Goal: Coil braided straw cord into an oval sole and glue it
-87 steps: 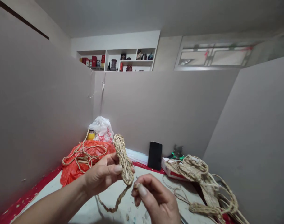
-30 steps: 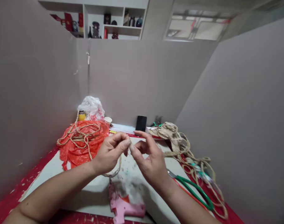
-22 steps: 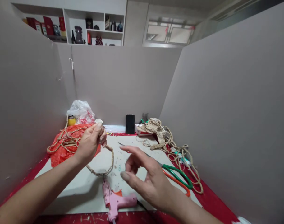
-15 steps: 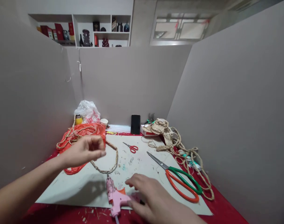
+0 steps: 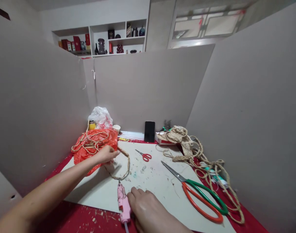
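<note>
My left hand (image 5: 108, 154) is low over the board, thumb and fingers pinched on the left side of a loop of braided straw rope (image 5: 128, 165); the fingers hide the part of the loop they pinch. My right hand (image 5: 146, 207) is wrapped round the handle of a pink hot glue gun (image 5: 123, 202), its palm covering the grip and trigger. The gun lies along the board's near edge, its metal nozzle pointing at the loop's near side and a glue stick poking out of its back end.
Small red-handled scissors (image 5: 144, 156) and large shears (image 5: 199, 191) lie on the white board (image 5: 160, 181). Coiled rope (image 5: 199, 152) runs down the right side. Behind my left hand is a red plastic bag (image 5: 85, 153) with rope on it. A phone (image 5: 149, 131) and a paper cup (image 5: 116, 128) stand behind.
My left hand has lowered from above the board to the rope loop. My right hand has closed round the glue gun's handle. The whole view has shifted a little.
</note>
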{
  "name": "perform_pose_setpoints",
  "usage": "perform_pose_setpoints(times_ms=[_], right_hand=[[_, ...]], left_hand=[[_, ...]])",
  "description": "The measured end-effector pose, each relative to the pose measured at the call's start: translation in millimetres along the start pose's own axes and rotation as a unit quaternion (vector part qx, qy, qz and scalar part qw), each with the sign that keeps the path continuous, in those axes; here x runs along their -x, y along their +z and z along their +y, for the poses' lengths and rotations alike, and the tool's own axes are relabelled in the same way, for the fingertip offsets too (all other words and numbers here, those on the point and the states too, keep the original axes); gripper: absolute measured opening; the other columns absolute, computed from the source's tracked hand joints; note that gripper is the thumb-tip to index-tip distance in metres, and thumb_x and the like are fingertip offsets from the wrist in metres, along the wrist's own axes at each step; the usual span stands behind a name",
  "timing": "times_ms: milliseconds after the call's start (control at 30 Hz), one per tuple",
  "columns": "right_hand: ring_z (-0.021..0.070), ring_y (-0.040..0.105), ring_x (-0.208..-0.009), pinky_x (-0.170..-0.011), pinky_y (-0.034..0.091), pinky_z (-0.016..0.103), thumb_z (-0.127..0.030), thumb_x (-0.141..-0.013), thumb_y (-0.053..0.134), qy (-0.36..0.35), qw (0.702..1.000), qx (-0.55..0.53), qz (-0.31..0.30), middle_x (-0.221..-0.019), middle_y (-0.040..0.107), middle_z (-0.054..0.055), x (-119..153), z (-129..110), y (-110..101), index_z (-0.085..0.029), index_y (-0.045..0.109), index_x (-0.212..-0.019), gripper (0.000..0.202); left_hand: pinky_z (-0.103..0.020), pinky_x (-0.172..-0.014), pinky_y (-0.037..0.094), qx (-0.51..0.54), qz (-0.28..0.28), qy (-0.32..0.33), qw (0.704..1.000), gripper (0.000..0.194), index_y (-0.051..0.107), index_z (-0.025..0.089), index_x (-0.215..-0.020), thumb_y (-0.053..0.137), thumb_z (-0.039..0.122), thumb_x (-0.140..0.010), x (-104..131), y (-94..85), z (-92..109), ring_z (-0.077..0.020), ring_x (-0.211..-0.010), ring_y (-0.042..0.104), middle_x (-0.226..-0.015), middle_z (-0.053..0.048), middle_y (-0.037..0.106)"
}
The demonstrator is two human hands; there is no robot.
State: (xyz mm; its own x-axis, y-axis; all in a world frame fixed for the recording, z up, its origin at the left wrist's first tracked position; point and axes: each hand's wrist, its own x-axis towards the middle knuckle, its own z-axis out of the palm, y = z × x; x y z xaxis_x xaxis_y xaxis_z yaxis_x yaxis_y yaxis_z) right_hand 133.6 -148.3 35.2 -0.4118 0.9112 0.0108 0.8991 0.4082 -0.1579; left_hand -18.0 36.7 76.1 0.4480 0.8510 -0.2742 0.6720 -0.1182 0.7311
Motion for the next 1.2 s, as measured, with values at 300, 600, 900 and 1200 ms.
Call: perform_pose_setpoints(times_ms=[300, 600, 900, 1200], right_hand=[[0.0199, 0.055, -0.066, -0.057, 0.041, 0.029, -0.031, -0.076, 0.051, 0.058, 0.949, -0.278, 0.140, -0.080, 0.058, 0.002, 60.5, 62.2, 3.6, -0.025, 0.054, -0.091, 0.016], [0.0069, 0.024, -0.045, -0.043, 0.020, 0.021, -0.044, -0.075, 0.067, 0.187, 0.613, -0.713, 0.286, -0.054, 0.032, -0.009, 37.7, 81.7, -9.2, -0.021, 0.045, -0.067, 0.033], [0.0157, 0.059, -0.066, -0.042, 0.024, 0.017, -0.045, -0.071, 0.072, 0.226, 0.602, -0.684, 0.344, -0.080, 0.064, 0.004, -28.2, 78.1, -26.6, -0.017, 0.060, -0.089, 0.035], [0.0074, 0.030, -0.050, -0.046, 0.022, 0.021, -0.043, -0.077, 0.067, 0.075, 0.635, -0.694, 0.331, -0.068, 0.049, -0.005, -52.6, 46.2, -53.6, -0.019, 0.060, -0.082, 0.025]], left_hand=[[-0.044, -0.084, 0.052, 0.126, 0.057, -0.073, 0.988, 0.034, 0.055, 0.016, -0.120, 0.057, 0.032, -0.090, -75.6, 32.7, 16.2, -0.0233, -0.101, 0.061, -0.120, -0.009, 0.059], [-0.042, -0.084, 0.052, 0.308, 0.111, 0.029, 0.944, 0.032, 0.057, 0.018, -0.118, 0.057, 0.033, -0.089, -58.2, 46.2, 22.1, -0.0244, -0.102, 0.060, -0.120, -0.007, 0.059], [-0.030, -0.064, 0.052, 0.360, 0.157, 0.171, 0.904, 0.027, 0.062, 0.012, -0.094, 0.063, 0.037, -0.084, -17.7, 33.1, 65.8, -0.0145, -0.065, 0.063, -0.082, -0.004, 0.067], [-0.026, -0.064, 0.053, 0.399, 0.152, 0.252, 0.869, 0.021, 0.067, 0.016, -0.083, 0.069, 0.036, -0.078, 40.2, 38.5, 70.0, -0.0145, -0.063, 0.064, -0.075, -0.003, 0.072]])
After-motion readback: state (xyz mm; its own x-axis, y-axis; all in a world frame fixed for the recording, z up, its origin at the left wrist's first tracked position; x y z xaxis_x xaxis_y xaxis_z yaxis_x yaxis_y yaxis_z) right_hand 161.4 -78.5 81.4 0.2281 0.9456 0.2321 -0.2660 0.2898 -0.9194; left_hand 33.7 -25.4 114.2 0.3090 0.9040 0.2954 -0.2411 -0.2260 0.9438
